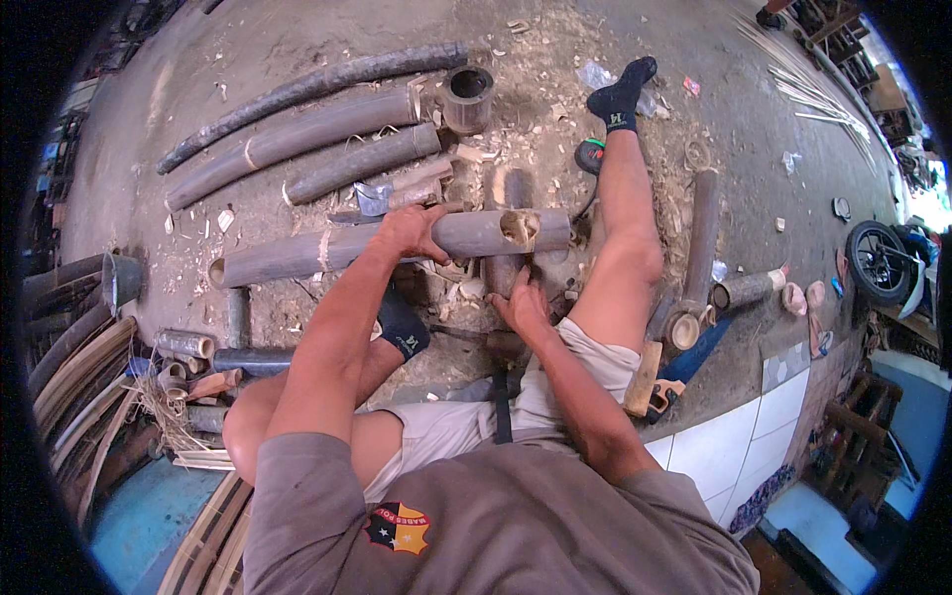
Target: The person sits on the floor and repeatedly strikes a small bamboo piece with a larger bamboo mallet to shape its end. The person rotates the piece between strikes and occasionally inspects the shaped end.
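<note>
A thick grey-brown bamboo pole lies crosswise in front of me, with a hole cut in its upper side near the right end. My left hand is closed over the pole left of that hole, thumb and fingers spread round it. Under the pole runs a shorter bamboo piece, pointing away from me; the pole hides its middle. My right hand is closed on the near end of this lower piece, thumb on its left and fingers on its right. A dark blade lies just beyond the pole.
Several bamboo lengths and an upright bamboo section lie or stand beyond. Wood chips cover the floor. By my right leg are a tape measure, a handsaw and a bamboo pole. Split bamboo is piled left.
</note>
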The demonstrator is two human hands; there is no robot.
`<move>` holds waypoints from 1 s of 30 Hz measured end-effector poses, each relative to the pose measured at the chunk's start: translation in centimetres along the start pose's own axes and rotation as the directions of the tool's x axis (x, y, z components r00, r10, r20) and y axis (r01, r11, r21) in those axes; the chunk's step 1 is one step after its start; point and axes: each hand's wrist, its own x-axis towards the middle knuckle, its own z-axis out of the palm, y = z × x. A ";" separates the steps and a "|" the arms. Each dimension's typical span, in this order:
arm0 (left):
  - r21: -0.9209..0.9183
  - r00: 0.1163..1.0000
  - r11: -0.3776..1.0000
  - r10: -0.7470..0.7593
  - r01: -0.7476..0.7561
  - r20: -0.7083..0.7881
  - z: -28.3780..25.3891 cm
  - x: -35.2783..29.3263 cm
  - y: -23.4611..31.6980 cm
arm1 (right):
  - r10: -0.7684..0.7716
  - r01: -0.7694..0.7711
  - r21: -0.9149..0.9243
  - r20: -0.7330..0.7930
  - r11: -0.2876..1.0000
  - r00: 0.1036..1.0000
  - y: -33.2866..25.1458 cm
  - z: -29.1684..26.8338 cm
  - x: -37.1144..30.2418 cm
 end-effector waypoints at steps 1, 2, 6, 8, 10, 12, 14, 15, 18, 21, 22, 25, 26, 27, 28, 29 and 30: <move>0.005 1.000 1.000 -0.004 0.004 0.011 0.0 0.1 0.1 | -0.021 0.022 0.018 -0.037 1.000 0.999 0.4 0.5 0.1; 0.011 1.000 1.000 -0.007 0.007 0.023 -0.1 0.2 0.2 | -0.041 0.043 0.035 -0.074 0.998 0.996 0.9 1.0 0.0; -0.006 0.998 0.999 -0.047 0.047 -0.034 0.5 -0.1 -0.5 | -0.026 0.037 0.104 -0.111 0.994 0.993 -0.2 0.7 -0.4; -0.001 0.992 0.998 -0.063 0.063 -0.108 1.6 0.0 -1.3 | -0.049 0.066 0.113 -0.145 0.991 0.988 -0.6 0.1 0.0; -0.004 0.990 0.998 -0.070 0.070 -0.120 1.3 0.2 -0.8 | -0.057 0.075 0.103 -0.169 0.992 0.984 -0.1 0.1 0.2; -0.019 0.993 0.996 -0.093 0.092 -0.073 0.8 0.0 -0.4 | -0.072 0.085 0.072 -0.169 0.994 0.983 0.3 0.3 0.0; 0.023 0.994 0.997 -0.070 0.073 -0.089 1.6 0.0 -0.5 | -0.085 0.092 0.031 -0.172 0.995 0.982 0.7 0.4 -0.1; 0.045 0.993 0.997 -0.064 0.069 -0.095 1.7 -0.3 -0.6 | -0.095 0.098 0.013 -0.169 0.995 0.981 0.6 0.6 -0.3; 0.046 0.993 0.997 -0.064 0.069 -0.102 1.9 -1.1 -0.1 | -0.062 0.062 -0.004 -0.142 0.998 0.988 0.2 0.6 -1.1; 0.065 0.989 0.996 -0.057 0.067 -0.134 2.6 -1.4 0.5 | -0.025 0.025 0.025 -0.015 0.999 1.000 0.2 -0.5 -1.8; 0.043 0.990 0.997 -0.064 0.070 -0.123 2.5 -1.9 1.0 | -0.026 0.026 0.001 0.037 1.000 0.999 0.3 -0.7 -2.0; 0.031 0.986 0.997 -0.066 0.071 -0.151 3.1 -2.0 0.8 | -0.029 0.030 -0.046 0.028 0.998 0.999 0.4 -0.4 -1.9; 0.031 0.984 0.997 -0.067 0.073 -0.166 3.3 -2.0 0.7 | -0.027 0.030 -0.065 0.048 0.997 0.998 0.5 -0.4 -1.6; 0.031 0.982 0.997 -0.059 0.066 -0.178 3.4 -2.1 0.6 | -0.015 0.020 -0.082 0.066 0.996 0.998 0.4 -0.3 -1.3; 0.032 0.981 0.998 -0.051 0.058 -0.189 3.5 -2.1 0.6 | -0.001 0.009 -0.098 0.083 0.995 0.997 0.4 -0.2 -1.3; 0.030 0.982 0.998 -0.040 0.046 -0.184 3.7 -2.0 0.6 | 0.005 0.004 -0.110 0.078 0.994 0.997 0.6 -0.2 -1.4; 0.033 0.982 0.999 -0.034 0.041 -0.184 3.4 -2.2 0.6 | 0.003 0.006 -0.120 0.073 0.993 0.997 0.6 0.1 -1.2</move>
